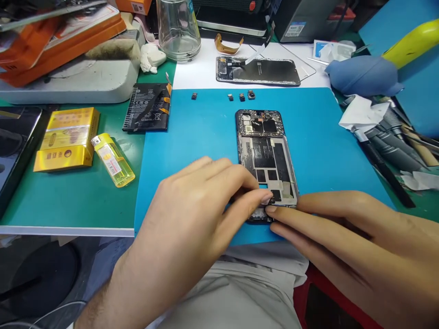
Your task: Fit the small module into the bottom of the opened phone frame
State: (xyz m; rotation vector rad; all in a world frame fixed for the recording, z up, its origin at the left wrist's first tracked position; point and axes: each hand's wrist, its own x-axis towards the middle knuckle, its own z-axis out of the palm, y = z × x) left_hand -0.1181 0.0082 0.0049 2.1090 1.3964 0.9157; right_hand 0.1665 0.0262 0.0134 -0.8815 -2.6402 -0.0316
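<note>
Far left of the table there's a gold cigarette pack (66,139) with a yellow lighter (113,160) just beside it, both on the green mat (68,201). Next over, a black battery (148,107) sits at the seam where the blue mat (206,132) starts. Along the back edge stands a glass jar (178,28), with a phone screen (258,71) lying flat to its right and a few tiny parts (242,96) in a row on the blue mat.

The opened phone (265,157) lies in the middle of the blue mat, its bottom end toward the near edge. The left hand (192,214) is curled over that bottom end, fingertips pinching down on it. The right hand (343,237) comes in flat, fingers stretched out, tips touching the same bottom edge. Can't tell if either holds some small piece. Far right: gray tools (391,146) and a blue air blower (363,75).
</note>
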